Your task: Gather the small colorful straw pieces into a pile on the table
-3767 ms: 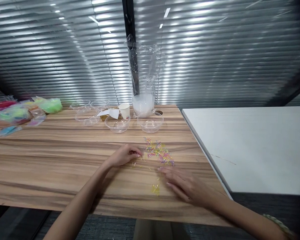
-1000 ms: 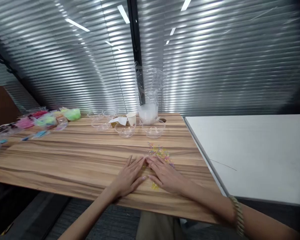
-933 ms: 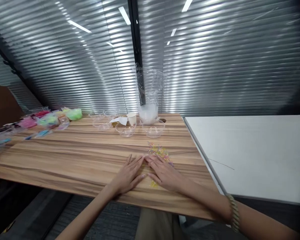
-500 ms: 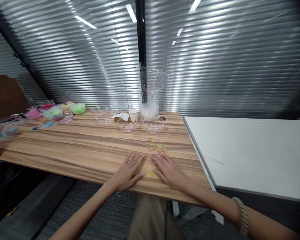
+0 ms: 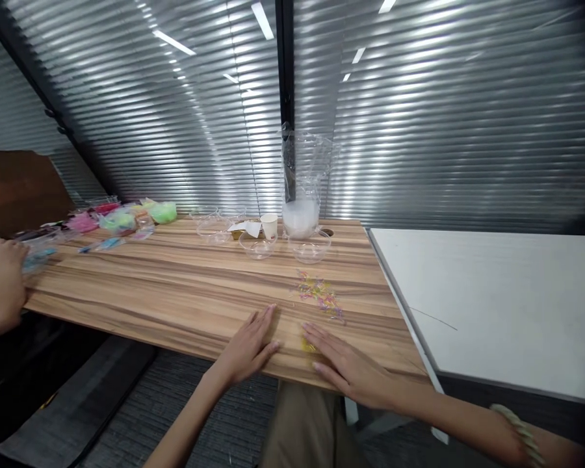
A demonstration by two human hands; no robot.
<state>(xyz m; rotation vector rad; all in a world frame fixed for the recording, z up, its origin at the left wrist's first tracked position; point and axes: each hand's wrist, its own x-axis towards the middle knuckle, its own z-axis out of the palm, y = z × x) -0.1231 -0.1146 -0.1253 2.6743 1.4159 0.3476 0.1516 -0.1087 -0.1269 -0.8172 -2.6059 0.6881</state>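
My left hand (image 5: 248, 346) rests on the wooden table (image 5: 175, 279) near its front edge, fingers stretched out and holding nothing. To its right, my right hand (image 5: 348, 364) is open too, its fingertips beside a small cluster of yellow pieces (image 5: 309, 344) that it partly covers. Farther back lies a loose scatter of tiny multicoloured pieces (image 5: 319, 294), pink, yellow and purple; they are too small to name. Neither hand touches this larger scatter. Behind it stand two clear plastic bowls, a right one (image 5: 309, 248) and a left one (image 5: 258, 247).
A paper cup (image 5: 269, 226) and a clear bag with white contents (image 5: 300, 218) stand at the back. Colourful bags (image 5: 121, 221) lie at the left. A co-worker's hand (image 5: 4, 273) is at the far left. A white table (image 5: 507, 305) adjoins on the right.
My right hand has drawn back toward the table's front edge, away from the multicoloured scatter. The view has shifted slightly left. At the far left, more of the co-worker's arm shows.
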